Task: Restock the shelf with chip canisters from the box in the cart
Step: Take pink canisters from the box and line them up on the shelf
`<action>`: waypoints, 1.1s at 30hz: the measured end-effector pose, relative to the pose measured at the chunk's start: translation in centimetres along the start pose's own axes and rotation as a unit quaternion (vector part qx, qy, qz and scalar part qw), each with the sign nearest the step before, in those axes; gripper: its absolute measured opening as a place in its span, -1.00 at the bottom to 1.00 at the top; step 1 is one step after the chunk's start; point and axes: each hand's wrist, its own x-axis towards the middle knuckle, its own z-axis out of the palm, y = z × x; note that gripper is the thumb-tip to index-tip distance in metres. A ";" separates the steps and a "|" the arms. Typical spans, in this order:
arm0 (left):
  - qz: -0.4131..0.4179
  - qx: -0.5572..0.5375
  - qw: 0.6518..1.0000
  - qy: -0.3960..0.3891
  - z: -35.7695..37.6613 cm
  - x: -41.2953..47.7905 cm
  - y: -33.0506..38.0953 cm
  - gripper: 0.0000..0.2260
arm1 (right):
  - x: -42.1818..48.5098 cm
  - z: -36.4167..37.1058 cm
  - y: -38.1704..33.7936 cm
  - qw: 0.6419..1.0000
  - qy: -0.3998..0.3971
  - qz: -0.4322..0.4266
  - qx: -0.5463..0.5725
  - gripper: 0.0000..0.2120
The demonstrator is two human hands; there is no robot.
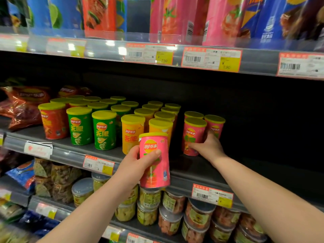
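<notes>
My left hand [138,162] grips a pink chip canister [155,171] with a yellow lid, held upright in front of the middle shelf [70,156]. My right hand [209,146] reaches onto that shelf, its fingers wrapped around the front pink canister [192,132] standing there. Two more pink canisters [214,125] stand behind and beside it. Rows of orange canisters [132,130], green canisters [104,130] and red canisters [53,120] fill the shelf to the left. The box and cart are out of view.
To the right of the pink canisters the shelf is dark and bare [263,155]. Tall chip tubes [175,16] line the top shelf. Clear-lidded snack tubs [198,218] fill the shelf below. Chip bags [26,106] lie at the far left.
</notes>
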 end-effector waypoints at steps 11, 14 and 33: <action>-0.006 0.007 1.000 0.002 -0.2 -0.1 0.2 -0.63 | 1.9 1.2 -0.5 0.997 0.035 0.003 -0.064 -0.46; -0.009 0.002 1.000 0.002 -0.3 -0.1 0.2 -0.62 | 2.6 1.7 -0.6 0.994 0.043 0.009 -0.096 -0.48; 0.054 -0.001 0.996 -0.070 3.8 1.3 0.7 -0.45 | -5.8 -4.1 -3.4 0.937 -0.317 -0.062 0.136 -0.56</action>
